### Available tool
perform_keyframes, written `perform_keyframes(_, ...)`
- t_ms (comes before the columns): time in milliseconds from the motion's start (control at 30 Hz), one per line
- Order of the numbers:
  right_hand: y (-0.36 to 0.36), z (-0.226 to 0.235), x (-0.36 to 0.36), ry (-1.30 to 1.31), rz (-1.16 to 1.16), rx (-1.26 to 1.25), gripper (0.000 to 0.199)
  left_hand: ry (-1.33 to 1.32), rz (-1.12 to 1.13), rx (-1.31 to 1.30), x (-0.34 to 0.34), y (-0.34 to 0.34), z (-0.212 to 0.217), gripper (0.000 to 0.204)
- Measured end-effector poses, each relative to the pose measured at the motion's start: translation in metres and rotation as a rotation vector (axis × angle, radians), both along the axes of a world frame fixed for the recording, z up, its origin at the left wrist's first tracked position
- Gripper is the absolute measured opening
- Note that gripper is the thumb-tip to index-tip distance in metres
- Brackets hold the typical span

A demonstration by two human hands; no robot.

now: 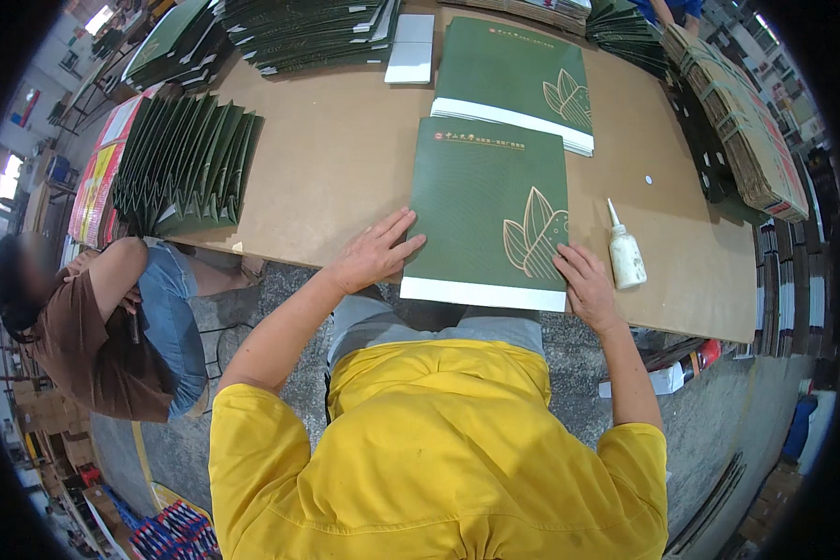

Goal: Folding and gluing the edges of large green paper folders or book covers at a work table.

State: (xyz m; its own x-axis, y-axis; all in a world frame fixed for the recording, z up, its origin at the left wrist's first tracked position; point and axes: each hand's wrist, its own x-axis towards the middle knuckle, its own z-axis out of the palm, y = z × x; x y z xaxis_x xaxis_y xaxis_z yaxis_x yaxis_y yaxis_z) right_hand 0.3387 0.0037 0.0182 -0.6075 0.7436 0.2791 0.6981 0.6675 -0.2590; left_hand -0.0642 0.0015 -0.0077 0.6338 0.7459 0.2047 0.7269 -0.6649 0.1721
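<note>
A green paper sheet (476, 201) with a gold leaf print and a white strip along its near edge lies on the table in front of me. My left hand (373, 254) rests at its left edge, fingers stretched out and apart, fingertips touching it. At the lower right edge, my right hand (588, 287) lies with its fingers extended against the print. A stack of like green sheets (509, 70) sits just beyond, partly covered by the near one. Right of my right hand stands or lies a white squeeze bottle (627, 257) with a pointed nozzle; which of the two, I cannot tell.
Fanned green folders (187, 163) stand at the table's left, and more green stacks (308, 33) lie at the back. Beside them is a white card pile (410, 51). Tied brown bundles (742, 126) line the right edge. A person in brown (89, 336) sits at left.
</note>
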Motion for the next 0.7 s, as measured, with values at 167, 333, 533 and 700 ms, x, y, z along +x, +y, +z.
perform_keyframes(167,0.005,-0.015,0.008,-0.092,0.045,-0.091,0.042,-0.015,-0.012,0.044,-0.002,0.002,-0.012,0.049)
perform_keyframes(333,0.007,-0.026,0.008,0.013,0.029,-0.048,0.039,-0.051,0.005,0.119,0.008,-0.006,-0.009,0.046)
perform_keyframes(533,-0.003,-0.025,0.0,-0.002,0.007,0.095,0.034,-0.072,0.051,0.122,0.012,-0.013,-0.012,0.044)
perform_keyframes(700,-0.001,-0.027,-0.001,0.059,0.034,0.169,0.032,-0.093,0.078,0.117,0.017,-0.014,-0.004,0.044)
